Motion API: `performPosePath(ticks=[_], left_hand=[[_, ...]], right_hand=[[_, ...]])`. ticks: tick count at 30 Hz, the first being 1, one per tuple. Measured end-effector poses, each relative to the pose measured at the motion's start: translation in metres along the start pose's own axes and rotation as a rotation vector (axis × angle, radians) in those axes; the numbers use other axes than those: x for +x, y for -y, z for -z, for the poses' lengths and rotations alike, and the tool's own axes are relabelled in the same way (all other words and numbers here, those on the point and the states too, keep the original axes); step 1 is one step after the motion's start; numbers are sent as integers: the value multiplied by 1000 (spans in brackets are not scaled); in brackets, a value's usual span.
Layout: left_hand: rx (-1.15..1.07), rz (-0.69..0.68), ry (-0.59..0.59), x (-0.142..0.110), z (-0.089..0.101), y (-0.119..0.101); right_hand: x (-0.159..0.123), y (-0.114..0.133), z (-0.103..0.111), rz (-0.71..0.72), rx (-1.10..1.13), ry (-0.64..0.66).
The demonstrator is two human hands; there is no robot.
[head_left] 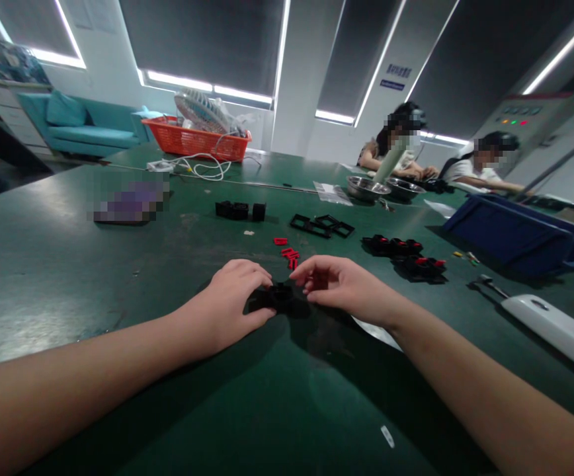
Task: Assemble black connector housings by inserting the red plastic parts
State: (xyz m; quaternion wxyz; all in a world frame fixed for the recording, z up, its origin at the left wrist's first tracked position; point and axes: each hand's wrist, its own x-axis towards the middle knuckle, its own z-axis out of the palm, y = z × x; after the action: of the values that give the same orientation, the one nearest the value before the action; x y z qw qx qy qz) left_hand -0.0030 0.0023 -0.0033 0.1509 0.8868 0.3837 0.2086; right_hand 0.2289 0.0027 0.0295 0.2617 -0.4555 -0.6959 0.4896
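A small black plastic part (pixel 282 295) rests on the green table between my two hands. My left hand (pixel 232 294) is closed around its left side, thumb in front and fingers behind. To its right, my right hand (pixel 339 284) is half curled, with the index fingertip apart from the thumb and nothing visible between them. That fingertip is close to the nearest of several small red plastic clips (pixel 293 264), which lie just behind the black part. Shadow hides the black part's finer detail.
Black rectangular frames (pixel 321 225) and black blocks (pixel 237 211) lie farther back. Black assemblies with red inserts (pixel 418 268) sit at right, near a blue bin (pixel 520 231) and a white-handled tool (pixel 555 330). Behind are an orange basket (pixel 198 142), metal bowls (pixel 368 188) and two people.
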Motion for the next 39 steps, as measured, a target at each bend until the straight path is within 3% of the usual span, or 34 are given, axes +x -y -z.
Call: performPosePath(ticks=[5, 19, 31, 39], left_hand=[[17, -10, -2, 0, 1, -2], [24, 0, 12, -1, 2, -3], [-3, 16, 28, 0, 2, -3], [-8, 17, 51, 0, 1, -1]], right_hand=[[3, -3, -2, 27, -32, -77], [9, -6, -5, 59, -90, -110], [20, -28, 41, -46, -468, -514], [22, -35, 55, -211, -671, -573]])
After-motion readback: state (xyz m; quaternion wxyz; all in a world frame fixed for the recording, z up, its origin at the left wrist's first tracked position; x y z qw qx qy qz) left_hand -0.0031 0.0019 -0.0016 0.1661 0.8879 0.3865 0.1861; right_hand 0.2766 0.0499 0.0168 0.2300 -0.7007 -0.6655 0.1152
